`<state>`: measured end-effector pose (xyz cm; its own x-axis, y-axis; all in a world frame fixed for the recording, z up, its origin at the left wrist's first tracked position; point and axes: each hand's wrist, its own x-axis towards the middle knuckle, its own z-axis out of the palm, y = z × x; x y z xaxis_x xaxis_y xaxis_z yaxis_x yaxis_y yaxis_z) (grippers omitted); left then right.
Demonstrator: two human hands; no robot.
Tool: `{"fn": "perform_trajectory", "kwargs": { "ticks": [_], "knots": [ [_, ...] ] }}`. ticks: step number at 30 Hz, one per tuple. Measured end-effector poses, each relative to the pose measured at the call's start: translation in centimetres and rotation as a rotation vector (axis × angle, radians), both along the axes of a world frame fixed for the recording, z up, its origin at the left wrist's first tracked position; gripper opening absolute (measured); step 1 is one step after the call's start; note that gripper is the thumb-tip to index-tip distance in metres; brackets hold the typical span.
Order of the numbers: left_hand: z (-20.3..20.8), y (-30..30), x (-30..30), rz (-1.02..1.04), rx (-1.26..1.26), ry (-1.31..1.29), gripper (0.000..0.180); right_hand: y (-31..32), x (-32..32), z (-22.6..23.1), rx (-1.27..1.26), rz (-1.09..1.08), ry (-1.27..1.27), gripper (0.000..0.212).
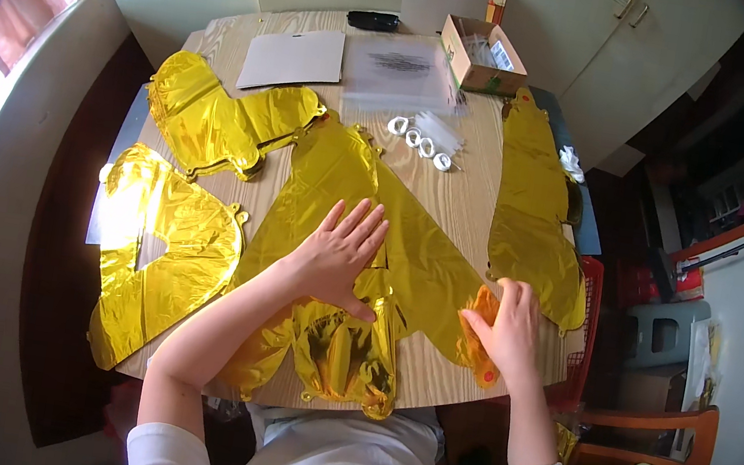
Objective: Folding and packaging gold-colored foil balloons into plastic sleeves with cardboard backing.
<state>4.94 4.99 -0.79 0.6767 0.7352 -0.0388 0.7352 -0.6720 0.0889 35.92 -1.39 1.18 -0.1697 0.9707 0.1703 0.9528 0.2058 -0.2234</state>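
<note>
A large flat gold foil balloon (424, 240) lies spread over the middle of the table. My left hand (346, 248) rests flat on it, fingers stretched out. At its right end my right hand (510, 328) is closed around a crumpled, orange-looking part of the foil. Below my left hand, a shinier wrinkled foil section (344, 354) reaches the table's front edge; I cannot tell whether it belongs to the same balloon. More flat gold foil balloons lie around: one at the upper left (207, 112), one at the left (167, 250) and one at the right (539, 209).
Behind the foil are white rolls of ribbon or tape (426, 147), clear tubes (440, 130), a clear plastic sheet (401, 73), grey-white card (292, 59), a black pouch (372, 20) and a cardboard box (485, 57). A wooden chair (646, 456) stands at the right.
</note>
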Motion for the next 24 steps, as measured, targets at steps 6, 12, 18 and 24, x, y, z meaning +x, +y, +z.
{"fn": "perform_trajectory", "kwargs": {
  "ticks": [6,12,18,24],
  "knots": [
    [-0.1,0.1,0.2,0.004,-0.004,-0.004,0.136,-0.9,1.5,-1.0,-0.165,-0.132,0.247,0.063],
    [-0.3,0.1,0.1,0.001,0.008,-0.012,0.136,-1.4,2.1,-0.9,-0.179,-0.056,0.132,0.044],
    [-0.3,0.1,0.0,-0.004,0.013,-0.021,0.136,-3.3,0.9,0.7,-0.353,-0.164,0.693,0.023],
    [-0.1,0.4,-0.3,-0.019,-0.014,-0.103,0.126,-5.9,-8.1,4.5,-0.055,0.154,0.639,0.017]
  ]
}}
